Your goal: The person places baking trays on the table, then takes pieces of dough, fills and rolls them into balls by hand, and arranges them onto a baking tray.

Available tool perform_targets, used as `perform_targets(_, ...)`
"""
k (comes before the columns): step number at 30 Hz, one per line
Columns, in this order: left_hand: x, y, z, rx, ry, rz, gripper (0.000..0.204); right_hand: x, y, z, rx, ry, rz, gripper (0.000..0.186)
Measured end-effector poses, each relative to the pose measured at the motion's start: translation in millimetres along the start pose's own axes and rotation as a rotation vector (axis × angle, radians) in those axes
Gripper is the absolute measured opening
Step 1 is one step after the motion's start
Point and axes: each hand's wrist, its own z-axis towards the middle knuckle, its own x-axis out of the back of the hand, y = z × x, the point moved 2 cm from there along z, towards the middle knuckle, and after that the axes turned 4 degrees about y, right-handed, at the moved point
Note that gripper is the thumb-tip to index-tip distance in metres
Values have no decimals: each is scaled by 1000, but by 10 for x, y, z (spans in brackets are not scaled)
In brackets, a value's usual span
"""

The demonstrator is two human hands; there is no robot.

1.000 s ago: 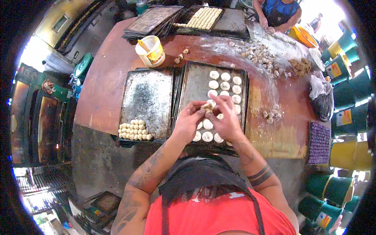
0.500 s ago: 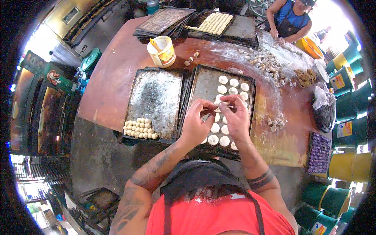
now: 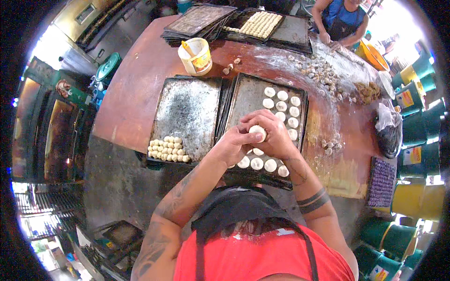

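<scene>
A pale round dough ball (image 3: 258, 133) sits between my two hands, above a dark metal baking tray (image 3: 244, 90). My left hand (image 3: 236, 142) is closed around its near left side, with the thumb on it. Cupped over its far right side, my right hand (image 3: 273, 135) has its fingers curled across toward the left hand. Flattened dough rounds (image 3: 282, 95) lie in rows on the tray, some hidden beneath my hands. On a second tray (image 3: 190, 107) to the left, small dough balls (image 3: 168, 150) are packed in the near left corner.
A white bucket (image 3: 198, 65) with an orange-handled tool stands beyond the trays. Filling lumps (image 3: 321, 75) lie scattered on the floured table (image 3: 126, 100). Stacked trays (image 3: 199, 21) are at the far edge. A co-worker (image 3: 344, 23) handles something at the far right.
My hands have come together from a fingertip pinch into a cupped hold around the dough ball. The view has shifted slightly.
</scene>
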Motion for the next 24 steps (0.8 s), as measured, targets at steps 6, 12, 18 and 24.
perform_targets(6, 219, -5, -96, 42, 340, 30, 34, -544, 166, -331, -643, 203, 184, 56)
perform_targets(12, 643, -61, -347, -299, 440, 1037, 40, -851, 313, -471, -739, 208, 455, 42)
perform_targets(18, 1575, 180, -526, -260, 773, 931, 55, -1130, 415, -561, -544, -375, -363, 30)
perform_targets(24, 2113, 423, -1093, 7, 807, 1731, 23, -1314, 128, -812, -147, -372, -403, 75)
